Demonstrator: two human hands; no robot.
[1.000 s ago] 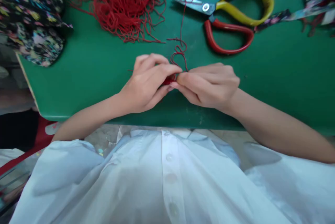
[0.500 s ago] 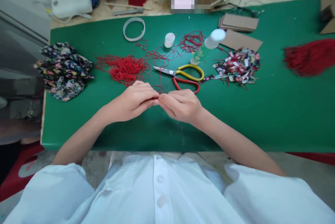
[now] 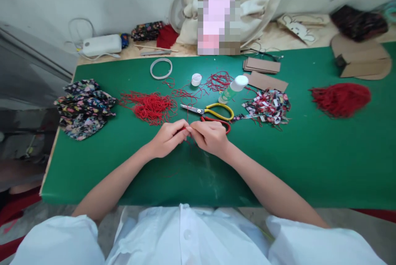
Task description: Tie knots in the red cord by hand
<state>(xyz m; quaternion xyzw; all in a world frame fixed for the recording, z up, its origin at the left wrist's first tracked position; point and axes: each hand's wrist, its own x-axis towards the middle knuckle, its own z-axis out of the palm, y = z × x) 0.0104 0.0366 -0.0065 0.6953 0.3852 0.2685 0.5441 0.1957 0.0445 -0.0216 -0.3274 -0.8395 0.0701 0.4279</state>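
Note:
My left hand [image 3: 167, 138] and my right hand [image 3: 210, 137] meet fingertip to fingertip over the green table [image 3: 309, 157], both pinching a thin red cord [image 3: 187, 129] between them. The piece they hold is mostly hidden by the fingers. Just behind my right hand lie scissors [image 3: 213, 114] with one yellow and one red handle, blades pointing left. A loose heap of red cords [image 3: 150, 106] sits behind my left hand.
Floral fabric [image 3: 82, 106] lies at the left edge. Farther back are a white ring [image 3: 161, 68], a small white cap [image 3: 196, 79], a bottle [image 3: 232, 88], fabric scraps [image 3: 267, 106], cardboard pieces [image 3: 262, 73] and a red tassel bundle [image 3: 342, 98].
The view has pulled back and up, from a close look at the hands to the whole table. Both hands stay together on the red cord.

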